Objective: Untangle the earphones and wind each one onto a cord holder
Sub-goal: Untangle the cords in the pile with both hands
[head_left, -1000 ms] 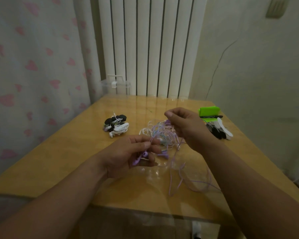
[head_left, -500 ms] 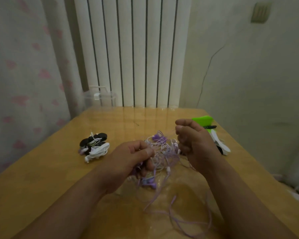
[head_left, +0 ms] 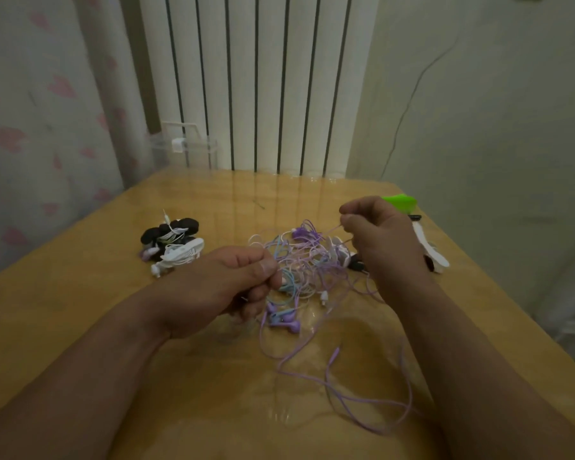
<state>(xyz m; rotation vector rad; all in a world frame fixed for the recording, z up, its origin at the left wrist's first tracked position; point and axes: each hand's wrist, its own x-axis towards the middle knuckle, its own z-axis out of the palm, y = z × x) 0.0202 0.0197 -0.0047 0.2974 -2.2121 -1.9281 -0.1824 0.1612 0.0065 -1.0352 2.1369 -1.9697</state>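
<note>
Tangled knot of purple, white and pale-blue earphone cords (head_left: pixel 307 260) sits mid-frame on the glossy yellow wooden surface (head_left: pixel 80 310), right between both hands. The left hand (head_left: pixel 226 287) has its fingers (head_left: pixel 266 267) curled tight on the knot's left side. The right hand (head_left: pixel 379 237) pinches one thin strand, upper right. Loose purple loops trail lower right, near that edge. A pile of wound black and white earphones (head_left: pixel 171 244) sits centre-left, with a wide stretch of surface out to the left edge.

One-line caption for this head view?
Left hand and right hand pinch cords of the tangled earphones on the table.
</note>
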